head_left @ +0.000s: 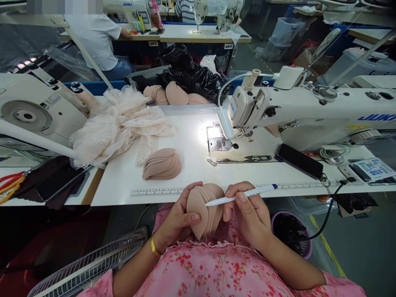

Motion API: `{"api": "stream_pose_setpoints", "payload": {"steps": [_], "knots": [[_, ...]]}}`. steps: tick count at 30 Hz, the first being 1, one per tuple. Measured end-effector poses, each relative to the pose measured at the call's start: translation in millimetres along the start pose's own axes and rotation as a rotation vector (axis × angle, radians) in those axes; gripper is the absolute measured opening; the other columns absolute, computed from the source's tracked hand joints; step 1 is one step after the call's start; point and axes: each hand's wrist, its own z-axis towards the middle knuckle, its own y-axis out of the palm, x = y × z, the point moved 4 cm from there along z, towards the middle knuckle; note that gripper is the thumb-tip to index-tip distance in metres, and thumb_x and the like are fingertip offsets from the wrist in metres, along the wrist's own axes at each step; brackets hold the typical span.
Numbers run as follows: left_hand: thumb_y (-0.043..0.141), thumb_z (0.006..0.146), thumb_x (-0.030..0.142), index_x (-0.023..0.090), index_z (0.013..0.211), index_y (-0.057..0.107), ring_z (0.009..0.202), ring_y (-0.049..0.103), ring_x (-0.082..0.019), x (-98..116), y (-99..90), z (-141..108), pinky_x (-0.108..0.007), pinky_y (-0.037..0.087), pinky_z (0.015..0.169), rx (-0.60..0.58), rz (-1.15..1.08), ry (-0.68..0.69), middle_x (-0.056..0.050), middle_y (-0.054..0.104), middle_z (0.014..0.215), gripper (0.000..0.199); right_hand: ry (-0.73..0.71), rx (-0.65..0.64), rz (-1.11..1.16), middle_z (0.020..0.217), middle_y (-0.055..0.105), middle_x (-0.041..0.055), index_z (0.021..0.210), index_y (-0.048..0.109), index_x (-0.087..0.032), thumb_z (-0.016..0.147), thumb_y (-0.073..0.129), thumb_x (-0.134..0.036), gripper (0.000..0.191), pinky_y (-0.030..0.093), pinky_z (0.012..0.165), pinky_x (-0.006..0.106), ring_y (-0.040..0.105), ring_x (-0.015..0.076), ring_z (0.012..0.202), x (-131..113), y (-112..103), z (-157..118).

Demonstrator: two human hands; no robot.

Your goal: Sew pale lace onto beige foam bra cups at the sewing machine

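A fanned stack of beige bra cup pads [198, 210] is gripped in my left hand [182, 218], thumb on the front pad and fingers behind, just off the table's front edge. Between the fingers of my right hand [250, 214] is a white pen [229, 200] with a dark blue end at the right. Its left tip meets the edge of the front pad; whether it presses there I cannot tell. On the white table beyond my left hand lies a second small pile of beige pads [162, 164].
A white sewing machine [297, 103] with a lit lamp stands at the right, a black phone [298, 161] before it. Cream lace fabric [120, 128] is heaped at left. More pads [176, 94] and black plastic bags [192, 70] sit behind. A person [95, 41] sits farther back.
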Motion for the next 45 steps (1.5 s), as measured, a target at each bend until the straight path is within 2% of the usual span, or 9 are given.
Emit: {"api": "stream_pose_setpoints", "payload": {"steps": [11, 14, 17, 22, 27, 30, 33, 38, 45], "knots": [[0.092, 0.078, 0.026, 0.035, 0.146, 0.052, 0.122, 0.068, -0.028, 6.3, 0.8, -1.0, -0.034, 0.057, 0.097, -0.021, 0.131, 0.003, -0.009, 0.066, 0.141, 0.08, 0.006, 0.061, 0.144, 0.062, 0.065, -0.0024, 0.106, 0.065, -0.026, 0.114, 0.045, -0.037, 0.024, 0.047, 0.069, 0.027, 0.06, 0.0167, 0.07, -5.0, -7.5, 7.5], [0.094, 0.076, 0.027, 0.039, 0.153, 0.043, 0.128, 0.063, -0.031, 21.3, 1.7, -1.9, -0.038, 0.056, 0.1, -0.016, 0.354, 0.061, -0.009, 0.06, 0.144, 0.093, -0.015, 0.086, -0.034, 0.088, 0.073, 0.0, 0.116, 0.064, -0.029, 0.114, 0.047, -0.039, 0.02, 0.05, 0.08, 0.029, 0.064, 0.0163, 0.084, -13.7, -19.9, 15.5], [0.093, 0.075, 0.02, 0.042, 0.16, 0.034, 0.132, 0.059, -0.031, 38.7, 8.6, -3.1, -0.039, 0.053, 0.104, -0.057, 0.692, 0.135, -0.009, 0.054, 0.147, 0.106, 0.083, -0.093, -0.356, 0.124, 0.069, 0.0051, 0.131, 0.057, -0.03, 0.104, 0.065, -0.047, 0.032, 0.05, 0.093, 0.035, 0.063, 0.0213, 0.105, -18.9, -18.1, 22.7], [0.087, 0.076, 0.011, 0.034, 0.158, 0.047, 0.129, 0.059, -0.029, 54.7, 21.7, 1.7, -0.044, 0.048, 0.114, -0.074, 1.026, 0.368, -0.01, 0.057, 0.142, 0.094, 0.184, -0.285, -0.589, 0.111, 0.065, 0.0009, 0.127, 0.053, -0.031, 0.083, 0.085, -0.032, 0.055, 0.049, 0.081, 0.034, 0.061, 0.0227, 0.095, -16.1, 0.7, 29.7], [0.1, 0.068, 0.026, 0.038, 0.156, 0.045, 0.151, 0.042, -0.032, 51.2, 15.1, 11.7, -0.047, 0.032, 0.128, 0.162, 0.644, 0.562, -0.007, 0.048, 0.159, 0.105, 0.021, 0.022, -0.283, 0.111, 0.059, 0.0016, 0.123, 0.048, -0.032, 0.084, 0.081, -0.032, 0.051, 0.053, 0.079, 0.032, 0.061, 0.0221, 0.096, -8.7, 1.7, 35.0], [0.087, 0.081, 0.057, 0.034, 0.157, 0.047, 0.153, 0.041, -0.034, 27.1, 16.4, 20.0, -0.048, 0.034, 0.127, 0.032, 0.18, 0.308, -0.009, 0.054, 0.158, 0.089, -0.089, 0.132, -0.096, 0.12, 0.059, 0.0047, 0.127, 0.043, -0.033, 0.088, 0.082, -0.038, 0.055, 0.056, 0.089, 0.036, 0.063, 0.0237, 0.107, 0.0, 8.8, 30.1], [0.073, 0.092, 0.061, 0.029, 0.153, 0.054, 0.15, 0.047, -0.032, 9.3, 16.8, 21.0, -0.047, 0.037, 0.126, -0.066, -0.084, 0.136, -0.01, 0.062, 0.151, 0.072, -0.067, 0.061, -0.101, 0.125, 0.058, 0.0068, 0.129, 0.044, -0.032, 0.089, 0.083, -0.039, 0.057, 0.056, 0.09, 0.036, 0.064, 0.0241, 0.11, 11.9, 21.1, 22.8], [0.081, 0.088, 0.045, 0.028, 0.157, 0.05, 0.134, 0.063, -0.029, 9.8, -2.4, 12.8, -0.039, 0.053, 0.113, 0.026, -0.119, 0.168, -0.008, 0.07, 0.143, 0.077, -0.139, -0.093, -0.385, 0.128, 0.061, 0.0078, 0.136, 0.053, -0.03, 0.095, 0.077, -0.038, 0.049, 0.05, 0.103, 0.04, 0.06, 0.0263, 0.119, 9.2, 10.8, 14.6], [0.091, 0.078, 0.038, 0.031, 0.161, 0.043, 0.105, 0.078, -0.023, 8.3, -19.8, -2.6, -0.029, 0.064, 0.094, 0.052, -0.086, 0.088, -0.005, 0.081, 0.12, 0.096, -0.055, 0.232, -0.292, 0.078, 0.064, -0.0009, 0.115, 0.067, -0.025, 0.109, 0.057, -0.043, 0.021, 0.049, 0.078, 0.034, 0.062, 0.0187, 0.075, 7.7, -37.0, 20.6]]}}
